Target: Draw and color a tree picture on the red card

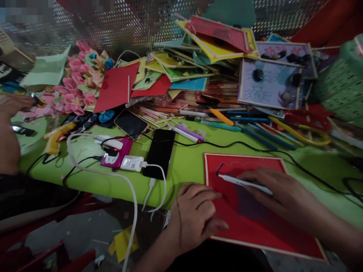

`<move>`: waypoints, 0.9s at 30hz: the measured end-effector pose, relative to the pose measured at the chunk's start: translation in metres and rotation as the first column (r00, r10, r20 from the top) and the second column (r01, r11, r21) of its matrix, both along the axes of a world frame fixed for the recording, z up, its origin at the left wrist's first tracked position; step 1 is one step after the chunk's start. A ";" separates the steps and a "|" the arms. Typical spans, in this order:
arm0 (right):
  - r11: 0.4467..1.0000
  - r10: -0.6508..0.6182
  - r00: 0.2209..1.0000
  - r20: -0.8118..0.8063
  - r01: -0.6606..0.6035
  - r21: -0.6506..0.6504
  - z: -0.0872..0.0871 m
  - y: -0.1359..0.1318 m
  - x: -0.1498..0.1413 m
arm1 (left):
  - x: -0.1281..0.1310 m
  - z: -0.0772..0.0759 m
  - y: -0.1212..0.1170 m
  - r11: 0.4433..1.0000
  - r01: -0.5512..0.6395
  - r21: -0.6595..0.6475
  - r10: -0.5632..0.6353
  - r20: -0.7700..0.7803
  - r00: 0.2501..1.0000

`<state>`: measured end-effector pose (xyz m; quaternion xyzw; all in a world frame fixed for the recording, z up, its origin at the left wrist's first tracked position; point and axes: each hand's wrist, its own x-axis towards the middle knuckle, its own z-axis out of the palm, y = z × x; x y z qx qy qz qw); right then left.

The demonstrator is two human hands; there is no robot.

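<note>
A red framed board [227, 226] with a thin pale wooden border lies at the table's front edge, partly overhanging it. My right hand [279, 192] is closed around a white pen [241, 181], its tip touching the board near the upper left. A dark line there starts at the tip and runs on as a faint wavy line along the top. My left hand [195, 213] grips the board's left edge, fingers curled and thumb on the red surface. A dark shadow from my right hand falls on the board.
A black phone [160, 153], a magenta power strip [117, 155] and cables lie left of the board. Behind are markers, scissors [300, 132], stacked framed cards [212, 41] and a green basket [340, 83]. Another person's arm [8, 132] is at far left, near a yellow glue gun [56, 136].
</note>
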<state>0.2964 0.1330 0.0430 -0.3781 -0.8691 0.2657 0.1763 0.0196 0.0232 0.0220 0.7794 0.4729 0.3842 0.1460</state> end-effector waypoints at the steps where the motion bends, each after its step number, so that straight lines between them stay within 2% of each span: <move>1: 1.000 -0.001 1.000 0.000 0.001 0.002 0.000 0.000 0.000 | 0.000 0.001 0.001 1.000 -0.002 0.003 0.002 0.017 1.000; 5: 0.999 -0.040 0.998 0.040 0.040 -0.012 0.002 0.002 -0.002 | 0.000 0.002 0.002 1.000 -0.001 0.020 0.001 0.028 1.000; 10: 1.000 0.005 1.000 0.029 -0.004 -0.029 0.005 0.001 -0.003 | -0.001 -0.003 -0.001 1.000 0.014 -0.004 -0.014 -0.080 0.997; 12: 0.999 -0.015 0.999 0.038 0.016 -0.043 0.005 0.000 -0.005 | -0.001 -0.004 -0.002 1.000 0.011 -0.006 -0.012 -0.100 0.995; 15: 0.997 -0.041 0.998 0.044 0.044 -0.057 0.009 -0.001 -0.007 | -0.001 -0.003 -0.001 1.000 0.000 0.016 0.001 -0.053 0.999; 20: 0.998 -0.016 0.999 0.037 0.018 -0.053 0.014 -0.001 -0.007 | 0.001 0.002 0.004 0.999 -0.007 0.042 0.004 0.061 0.998; 24: 0.998 -0.042 0.998 0.050 0.044 -0.036 0.010 0.001 -0.005 | 0.001 0.003 0.004 0.999 -0.008 0.039 0.006 0.035 0.999; 27: 1.000 -0.018 0.999 0.036 0.019 -0.019 0.004 0.001 -0.002 | 0.001 0.001 0.003 0.999 -0.013 0.045 0.012 0.008 1.000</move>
